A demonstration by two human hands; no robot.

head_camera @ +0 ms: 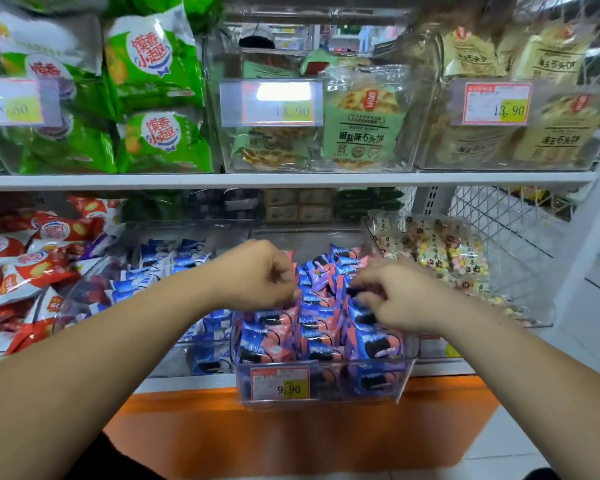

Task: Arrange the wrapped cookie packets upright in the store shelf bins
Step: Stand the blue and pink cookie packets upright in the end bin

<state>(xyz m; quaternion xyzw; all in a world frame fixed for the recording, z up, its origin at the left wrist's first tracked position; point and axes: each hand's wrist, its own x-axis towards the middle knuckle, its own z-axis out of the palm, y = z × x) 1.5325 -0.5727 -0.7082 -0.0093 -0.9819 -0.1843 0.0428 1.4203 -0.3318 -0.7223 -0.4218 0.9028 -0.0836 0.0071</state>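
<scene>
A white shelf board (291, 180) is seen across the middle of the view, with clear bins lined up above and below it. On the upper tier, green packets (153, 98) are stacked at the left and tan packets (551, 98) at the right. On the lower tier, red packets (25, 268) are heaped at the left, blue packets (160, 268) are held in the next bin, and white wire mesh (499, 216) is seen at the far right. An orange panel (291, 431) is fitted beneath the lower shelf.

The pink-and-blue cookie packets (278, 341) are kept in the centre bin (326, 396), which is marked by a price tag (279, 382) on its front wall; most are stood upright in rows.

Both bare forearms are stretched forward over this bin. The left hand (257, 275) is held at the bin's rear left, its fingers curled inward against the packets; whether anything is gripped cannot be told. The right hand (399, 303) is lowered onto the rows at the right, and the top of one packet is pinched between its curled fingers and thumb, though this part is blurred.
</scene>
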